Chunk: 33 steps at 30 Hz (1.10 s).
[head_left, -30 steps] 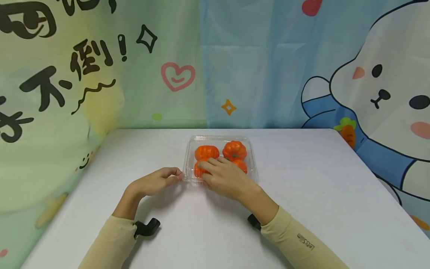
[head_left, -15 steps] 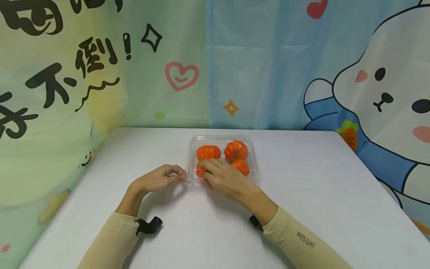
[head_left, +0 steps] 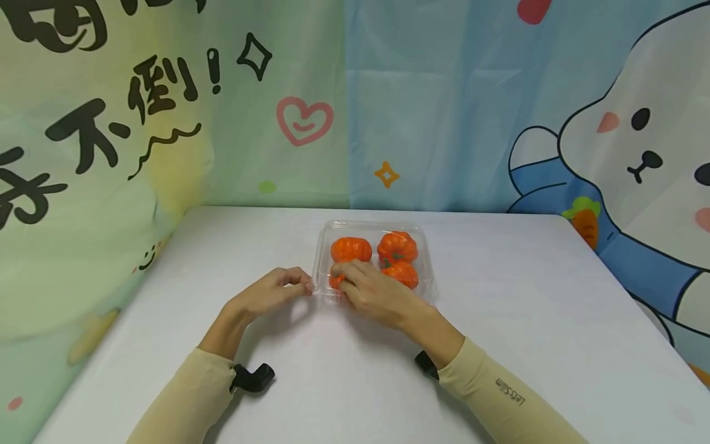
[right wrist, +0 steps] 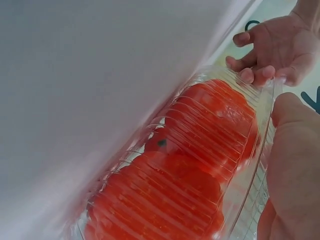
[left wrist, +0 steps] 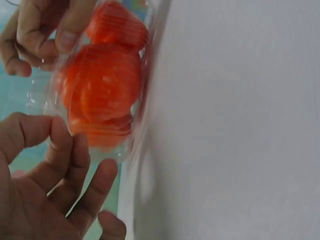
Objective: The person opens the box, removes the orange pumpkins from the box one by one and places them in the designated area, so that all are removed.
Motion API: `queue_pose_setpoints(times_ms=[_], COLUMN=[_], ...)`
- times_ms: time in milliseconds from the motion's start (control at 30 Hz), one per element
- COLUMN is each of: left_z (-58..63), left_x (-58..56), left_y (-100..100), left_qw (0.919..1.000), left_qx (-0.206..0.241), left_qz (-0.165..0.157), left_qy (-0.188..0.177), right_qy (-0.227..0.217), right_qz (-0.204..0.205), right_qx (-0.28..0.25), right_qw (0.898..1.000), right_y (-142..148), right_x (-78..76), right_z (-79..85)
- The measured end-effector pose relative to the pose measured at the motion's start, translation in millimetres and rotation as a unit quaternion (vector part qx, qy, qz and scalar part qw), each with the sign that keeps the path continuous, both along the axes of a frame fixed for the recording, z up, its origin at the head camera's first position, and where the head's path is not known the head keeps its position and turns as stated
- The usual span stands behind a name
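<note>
A clear plastic box [head_left: 427, 271] stands on the table, holding several glossy, ribbed orange pumpkins [head_left: 397, 247] with green stems. At its front left corner, my left hand [head_left: 280, 290] pinches the plastic edge between thumb and index finger; the other fingers spread loosely in the left wrist view. My right hand [head_left: 377, 293] reaches over the front of the box with bent fingers, partly covering the front left pumpkin [head_left: 336, 282]. In the right wrist view, its thumb [right wrist: 287, 107] lies near the box's rim. Whether its fingers pinch the plastic is hidden.
A white table [head_left: 499, 296] lies under the box. Behind it hangs a printed cloth [head_left: 410, 98] with lettering and a cartoon animal. Black wrist mounts [head_left: 252, 377] sit at both sleeve cuffs.
The head view has shifted slightly, so the whole scene sits a little farther right. The right fingers have drawn back slightly over the front left pumpkin. The left hand keeps its pinch.
</note>
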State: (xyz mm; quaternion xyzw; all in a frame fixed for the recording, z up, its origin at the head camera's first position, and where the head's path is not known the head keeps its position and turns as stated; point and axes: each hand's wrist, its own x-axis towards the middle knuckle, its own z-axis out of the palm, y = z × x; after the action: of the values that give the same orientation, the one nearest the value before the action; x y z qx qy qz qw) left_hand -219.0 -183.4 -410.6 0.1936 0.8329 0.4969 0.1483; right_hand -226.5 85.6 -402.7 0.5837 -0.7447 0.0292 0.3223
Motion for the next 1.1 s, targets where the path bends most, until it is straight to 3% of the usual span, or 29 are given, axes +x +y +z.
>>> queue_pose_setpoints(times_ms=[200, 300, 433, 567, 800, 933, 1100], left_z=[6.7, 7.5, 5.6, 9.2, 8.8, 7.7, 4.4], left_x=[1.5, 1.2, 2.0, 3.1, 1.3, 0.2, 1.1], left_y=[5, 5, 4, 5, 10, 12, 13], left_qw=[0.9994, 0.9984, 0.9979, 0.9983, 0.9989, 0.9989, 0.9986], left_qx=[-0.012, -0.030, -0.044, -0.040, -0.033, -0.037, -0.043], left_qz=[0.013, 0.008, 0.006, 0.017, 0.021, 0.023, 0.032], left_qy=[0.030, 0.047, 0.046, 0.037, 0.025, 0.020, 0.004], right_qy=[-0.013, -0.033, -0.051, -0.031, 0.007, 0.001, 0.005], right_qz=[0.002, 0.020, 0.037, 0.028, -0.006, -0.022, -0.101], right_qx=[-0.010, -0.054, -0.120, -0.111, -0.090, -0.078, -0.050], right_qw=[1.000, 0.998, 0.991, 0.993, 0.996, 0.997, 0.994], right_y=[1, 0, 1, 5, 10, 15, 26], right_x=[-1.1, -3.7, -6.4, -6.6, -3.8, -1.6, 3.5], right_z=[2.7, 6.1, 11.5, 13.2, 16.8, 16.8, 15.3])
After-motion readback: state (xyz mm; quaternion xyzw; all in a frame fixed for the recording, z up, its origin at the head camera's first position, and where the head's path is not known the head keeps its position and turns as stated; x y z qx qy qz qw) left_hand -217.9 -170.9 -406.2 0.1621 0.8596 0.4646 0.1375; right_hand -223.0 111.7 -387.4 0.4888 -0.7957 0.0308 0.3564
